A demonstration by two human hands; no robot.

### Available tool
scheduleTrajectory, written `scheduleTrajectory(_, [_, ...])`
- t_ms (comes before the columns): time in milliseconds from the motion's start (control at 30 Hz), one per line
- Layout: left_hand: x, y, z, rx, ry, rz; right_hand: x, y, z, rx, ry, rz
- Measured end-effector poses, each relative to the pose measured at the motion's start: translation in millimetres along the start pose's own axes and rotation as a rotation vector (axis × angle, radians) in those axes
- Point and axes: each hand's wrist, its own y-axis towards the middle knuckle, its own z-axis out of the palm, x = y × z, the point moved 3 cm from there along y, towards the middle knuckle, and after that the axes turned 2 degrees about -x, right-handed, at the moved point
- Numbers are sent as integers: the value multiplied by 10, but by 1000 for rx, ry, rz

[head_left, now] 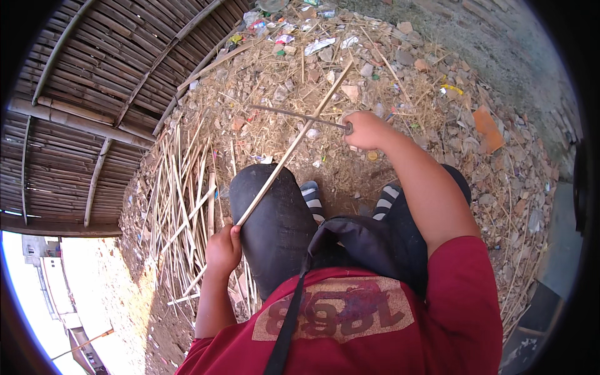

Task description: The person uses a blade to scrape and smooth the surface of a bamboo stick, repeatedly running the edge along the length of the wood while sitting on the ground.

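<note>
My left hand (223,251) is closed round the lower end of a long pale bamboo strip (270,179), beside my left knee. From there the strip slants up and away to the right, passing over the knee. My right hand (367,131) grips a knife with a long, thin dark blade (279,112); the fist hides most of its handle. Pointing left, the blade crosses the strip near its far part and seems to touch it. To the left of my knee lies a loose pile of split bamboo strips (178,194) on the ground.
A slatted bamboo wall (94,81) stands at the left, a rough masonry wall (512,56) at the upper right. Stones, straw and litter cover the ground (350,150). A flat orange piece (487,129) lies at the right. A black bag (359,240) rests in my lap.
</note>
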Motion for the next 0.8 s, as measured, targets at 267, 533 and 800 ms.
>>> scheduleTrajectory(267, [125,10,-66,169,-265,-82,355,-126,-106,14,-35,-44])
scheduleTrajectory(533, [160,61,-92,205,-322,-103,-132,36,-168,-22,-16,66])
scheduleTrajectory(800, [156,57,-81,179,-205,-61,-301,25,-193,-74,26,107])
